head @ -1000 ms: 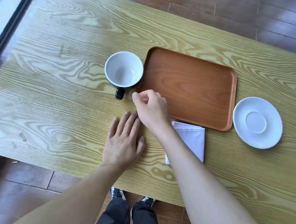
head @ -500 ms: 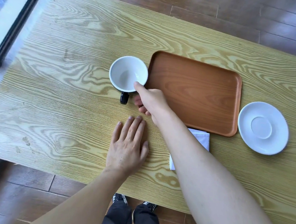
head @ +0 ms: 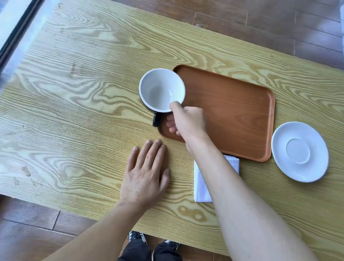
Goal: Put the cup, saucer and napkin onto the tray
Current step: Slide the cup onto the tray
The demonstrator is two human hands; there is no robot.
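The cup (head: 160,88), white inside with a black outside and handle, hangs tilted over the left edge of the brown wooden tray (head: 231,111). My right hand (head: 187,121) grips it, thumb on the rim and fingers under by the handle. The white saucer (head: 299,151) lies on the table just right of the tray. A folded white napkin (head: 201,183) lies below the tray's near edge, partly hidden by my right forearm. My left hand (head: 145,176) rests flat on the table, fingers spread, holding nothing.
The light wooden table (head: 75,100) runs across the whole view; its near edge is by my legs. A dark window frame (head: 19,31) stands past the table's left end. Brown floorboards lie beyond the far edge.
My right hand reached from the tray's near left corner to the cup, closed on its rim and handle side, and lifted it rightward over the tray's left edge. My left hand stayed flat.
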